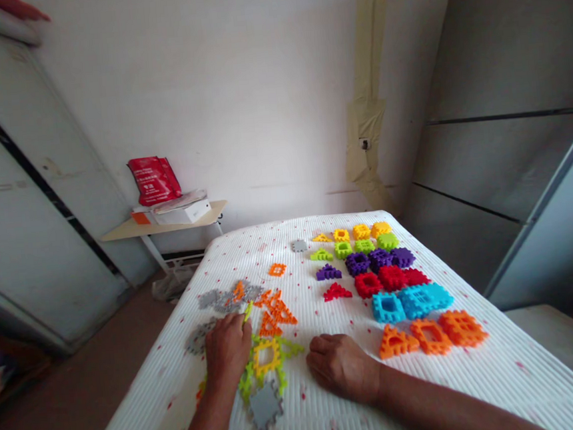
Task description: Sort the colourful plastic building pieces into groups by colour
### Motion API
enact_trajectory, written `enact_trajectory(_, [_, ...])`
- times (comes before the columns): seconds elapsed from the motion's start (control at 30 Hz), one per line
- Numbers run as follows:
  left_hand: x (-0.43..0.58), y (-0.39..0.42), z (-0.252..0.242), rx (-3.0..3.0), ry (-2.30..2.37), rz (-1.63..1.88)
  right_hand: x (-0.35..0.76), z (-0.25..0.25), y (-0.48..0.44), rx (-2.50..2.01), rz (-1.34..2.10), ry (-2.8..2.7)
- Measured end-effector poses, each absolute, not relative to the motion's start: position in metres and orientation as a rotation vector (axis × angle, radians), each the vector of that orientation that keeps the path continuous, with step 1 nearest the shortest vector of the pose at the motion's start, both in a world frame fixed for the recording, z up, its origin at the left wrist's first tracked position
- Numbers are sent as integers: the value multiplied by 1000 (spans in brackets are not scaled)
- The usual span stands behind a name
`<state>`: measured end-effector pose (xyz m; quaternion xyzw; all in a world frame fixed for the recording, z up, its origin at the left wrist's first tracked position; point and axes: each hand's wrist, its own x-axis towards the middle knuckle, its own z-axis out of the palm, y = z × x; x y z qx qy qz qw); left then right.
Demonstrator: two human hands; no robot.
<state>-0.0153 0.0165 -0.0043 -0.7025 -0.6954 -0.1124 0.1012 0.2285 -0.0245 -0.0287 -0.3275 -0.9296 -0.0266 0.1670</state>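
My left hand (228, 348) is closed on a small yellow-green piece (247, 310) that sticks out above its fingers. It rests beside a joined cluster of yellow, green and grey interlocking tiles (266, 371). To the right of that cluster, my right hand (340, 365) lies on the white mattress (482, 385) with its fingers curled under and nothing visible in them. Loose orange triangles (276, 311) and grey tiles (226, 299) lie just beyond my left hand.
Sorted rows of tiles sit at the right: yellow (361, 231), green (364, 245), purple (378, 259), red (391, 277), blue (409, 301), orange (432, 335). A small table with a red bag (154, 180) stands behind the mattress. Grey cabinets flank both sides.
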Motion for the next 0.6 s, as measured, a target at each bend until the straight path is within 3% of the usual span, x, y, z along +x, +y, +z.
enact_trajectory(0.33, [-10,8,-2,-2062,-1886,-1028,230,-28,-24,-973,-1,-2611])
enact_trajectory(0.6, [30,-26,-12,-2327,-2207,-1830,238,-22,-25,-882,36,-2380])
